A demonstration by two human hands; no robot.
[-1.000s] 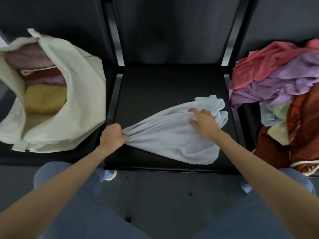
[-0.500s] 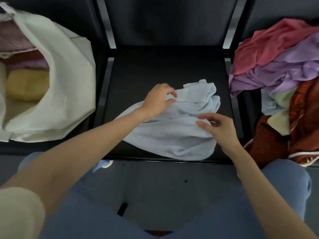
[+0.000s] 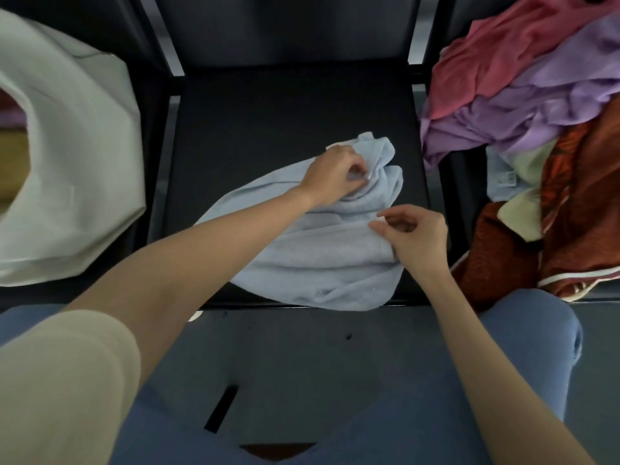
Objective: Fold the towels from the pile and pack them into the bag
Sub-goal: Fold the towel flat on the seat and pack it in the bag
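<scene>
The left hand (image 3: pixel 330 176) reaches across the body and pinches a bunched fold near the far end of the light blue towel (image 3: pixel 315 260), fingers curled into the cloth. The right hand (image 3: pixel 414 241) grasps a ridge of the same towel nearer the person, thumb and forefinger closed on the fabric. The towel lies crumpled on the black seat (image 3: pixel 268 122) of the middle chair, its near edge hanging slightly over the front lip of the seat. To the left, on the next seat, sits the cream fabric bag (image 3: pixel 80 169), its mouth open toward the camera, with a yellow folded towel (image 3: pixel 13 169) partly visible inside. To the right, the pile of towels (image 3: pixel 536 129) is heaped on another seat: pink on top, lilac below, rust-red and pale cream at the near side. The person's blue trousers (image 3: pixel 302 397) fill the foreground.
</scene>
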